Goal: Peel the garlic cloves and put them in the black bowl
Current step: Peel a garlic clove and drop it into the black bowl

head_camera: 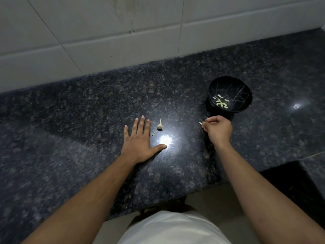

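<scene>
Peeling status: well advanced by the look of it; a small heap of pale peeled cloves (pixel 221 102) already lies in the black bowl (pixel 243 90), and little garlic remains outside it.
Left to do: one clove in hand to finish or drop in, and perhaps a last check of the stub for cloves; whether any clove clings to it I cannot tell.
Black bowl: dark, veined like marble, standing toward the right end of the surface (pixel 88 103), nearer the back wall than the front edge.
Garlic stub (pixel 159 124): a whitish stem with papery base, upright near the middle of the surface, just beside the fingertips of the left hand.
Loose skin (pixel 153 133): a thin curl lying next to that stub, touching nothing else that I can make out.
Left hand (pixel 140 138): flat on the surface, fingers straight and spread, grip apart, holding nothing.
Right hand (pixel 217 129): fingers curled, grip pinched on a small pale clove (pixel 200 123) at the fingertips, held just in front of the bowl; peeled or not is too small to tell.
Surface: dark speckled stone, glossy, with a bright lamp glare near the middle.
</scene>
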